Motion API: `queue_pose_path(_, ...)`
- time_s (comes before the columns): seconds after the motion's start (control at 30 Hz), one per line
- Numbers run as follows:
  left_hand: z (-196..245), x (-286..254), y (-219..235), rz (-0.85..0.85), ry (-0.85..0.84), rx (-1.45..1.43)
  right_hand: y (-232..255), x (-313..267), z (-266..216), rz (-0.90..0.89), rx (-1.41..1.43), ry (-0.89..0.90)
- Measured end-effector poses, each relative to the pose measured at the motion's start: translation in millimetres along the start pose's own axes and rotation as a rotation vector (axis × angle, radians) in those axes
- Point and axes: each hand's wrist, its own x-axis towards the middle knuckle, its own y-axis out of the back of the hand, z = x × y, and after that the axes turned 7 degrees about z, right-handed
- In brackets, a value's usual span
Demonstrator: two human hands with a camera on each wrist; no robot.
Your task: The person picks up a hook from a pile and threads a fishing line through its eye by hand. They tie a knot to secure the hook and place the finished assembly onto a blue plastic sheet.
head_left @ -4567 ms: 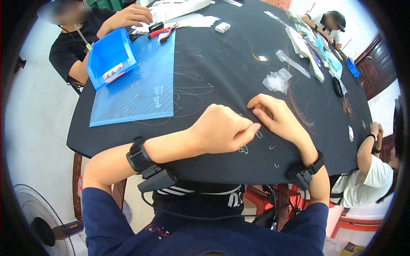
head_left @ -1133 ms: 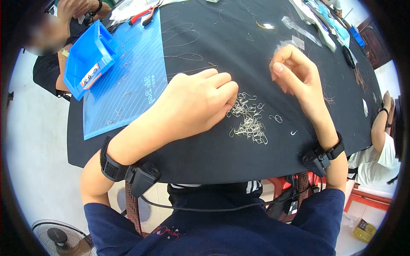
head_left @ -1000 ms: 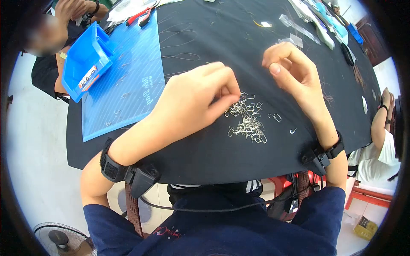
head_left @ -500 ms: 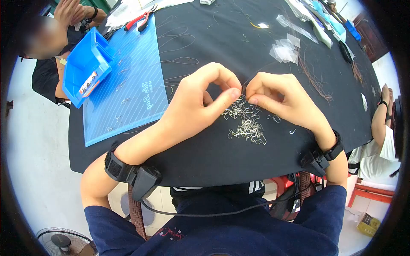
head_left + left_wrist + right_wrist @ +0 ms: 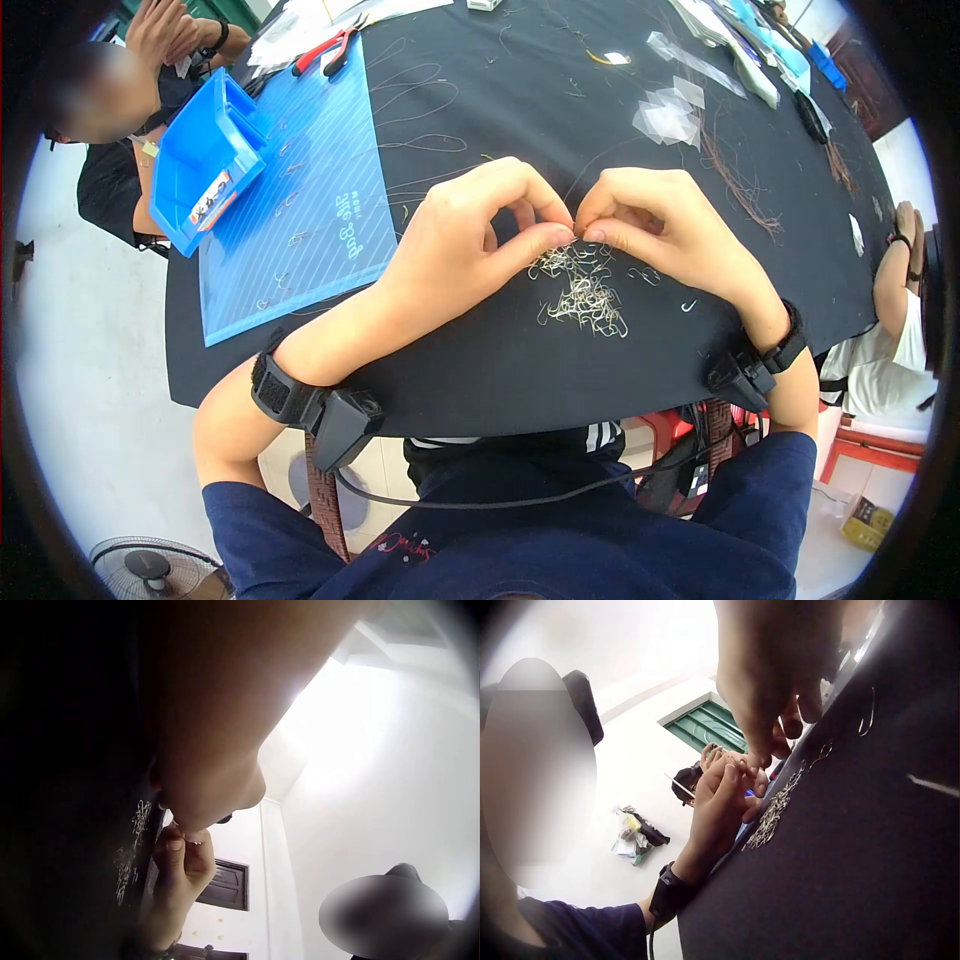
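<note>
Above a pile of small silvery hooks [image 5: 585, 300], the two hands meet fingertip to fingertip. The left hand [image 5: 478, 232] pinches something tiny, seemingly a hook, between thumb and index finger. Thumb and forefinger are also pinched on the right hand [image 5: 672, 228], where a thin line [image 5: 600, 158] runs up and away from the meeting point. A shiny speck [image 5: 196, 842] shows at the fingertips in the left wrist view. In the right wrist view the left hand [image 5: 714, 814] touches the right hand [image 5: 769, 682] beside the hooks [image 5: 774, 817]; fingers partly hide what is held.
A blue bin [image 5: 205, 165] stands on a blue file bag [image 5: 325, 200] at left, with looped lines beside it. Red-handled pliers [image 5: 328, 52] lie beyond. Clear plastic pieces [image 5: 668, 115] and reddish strands [image 5: 735, 185] lie at right. Other people sit around the black table [image 5: 520, 370].
The right hand has come left and down to meet the left hand. The left hand has risen slightly from the pile's edge. Many more hooks show on the table than in the oldest frame.
</note>
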Motion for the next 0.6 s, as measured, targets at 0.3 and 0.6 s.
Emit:
queue_pose_path(0.3,-2.6,-0.8,-2.0,0.004,-0.005,0.025,3.3,-1.0,-11.5,0.051,0.031,-0.016)
queue_pose_path(0.6,-1.6,-0.4,-4.9,0.022,0.008,-0.026,2.2,-2.9,-11.6,0.014,0.055,-0.023)
